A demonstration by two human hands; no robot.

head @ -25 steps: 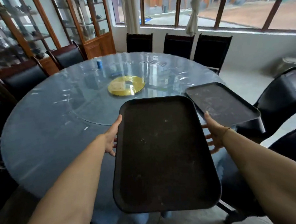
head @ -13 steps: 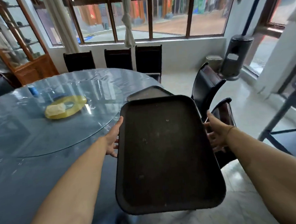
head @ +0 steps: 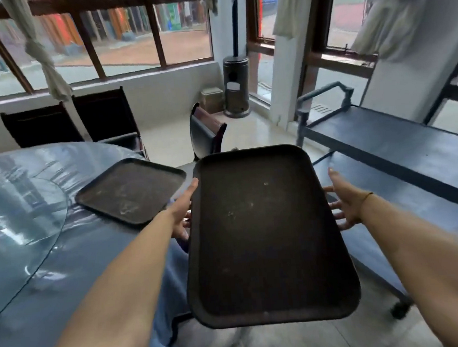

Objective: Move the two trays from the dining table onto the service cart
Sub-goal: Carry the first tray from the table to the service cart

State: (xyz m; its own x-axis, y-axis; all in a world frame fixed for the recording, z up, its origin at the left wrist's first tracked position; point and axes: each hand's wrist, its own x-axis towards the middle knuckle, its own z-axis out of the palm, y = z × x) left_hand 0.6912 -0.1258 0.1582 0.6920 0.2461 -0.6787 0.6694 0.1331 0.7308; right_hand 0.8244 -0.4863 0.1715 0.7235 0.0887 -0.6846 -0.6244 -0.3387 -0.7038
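I hold a dark brown tray level in the air between the table and the cart. My left hand grips its left long edge and my right hand grips its right long edge, fingers underneath. A second dark tray lies flat at the right edge of the round dining table. The grey two-shelf service cart stands to the right, its top shelf just beyond my right hand.
A dark chair stands beyond the held tray, between table and cart. Two black chairs sit at the table's far side. A patio heater stands in the window corner. The cart's lower shelf lies under my right hand.
My view and the held tray have swung right, away from the table. The cart has come fully into view, and the second tray now lies to the left of the one I hold.
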